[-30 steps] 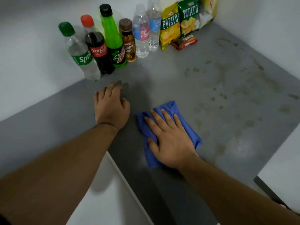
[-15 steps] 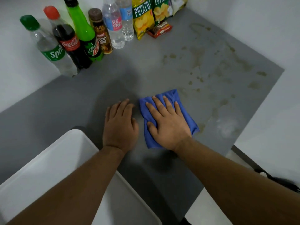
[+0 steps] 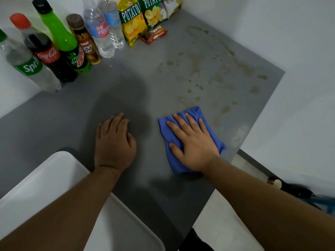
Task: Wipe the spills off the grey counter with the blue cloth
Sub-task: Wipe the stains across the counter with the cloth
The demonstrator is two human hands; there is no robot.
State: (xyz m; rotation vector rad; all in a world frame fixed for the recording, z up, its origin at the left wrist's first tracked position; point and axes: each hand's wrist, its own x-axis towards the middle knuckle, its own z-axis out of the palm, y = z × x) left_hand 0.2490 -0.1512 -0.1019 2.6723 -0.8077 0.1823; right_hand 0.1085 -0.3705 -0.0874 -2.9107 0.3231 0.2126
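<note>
- A clear plastic Sprite bottle with a green label [image 3: 27, 67] stands at the far left against the white wall [image 3: 14, 93], touching a dark Coca-Cola bottle with a red cap [image 3: 47, 55].
- A white plastic tray with rounded corners [image 3: 45, 178] fills the lower left, its far corner over the near edge of the grey flat tabletop [image 3: 126, 87].
- Next in the row stand a bright green Mountain Dew bottle with a black cap [image 3: 61, 38], a brown Lucky Day bottle [image 3: 87, 44] and two clear water bottles [image 3: 101, 33].
- The left hand [image 3: 115, 142] rests palm down on the bare tabletop, fingers close together and lightly bent, holding nothing.
- At the back lean a yellow potato crisp bag [image 3: 131, 24] and a green potato crisp bag [image 3: 153, 13], with a small red snack packet [image 3: 154, 36] lying in front of them.
- The folded blue cloth [image 3: 194, 111] lies on the tabletop right of the left hand and apart from it, near the tabletop's right edge.
- The right hand [image 3: 194, 145] presses flat on the cloth, fingers straight and slightly spread.
- Brownish spills [image 3: 199, 69] dot the tabletop beyond and right of the cloth, the nearest just beside its far corner.
</note>
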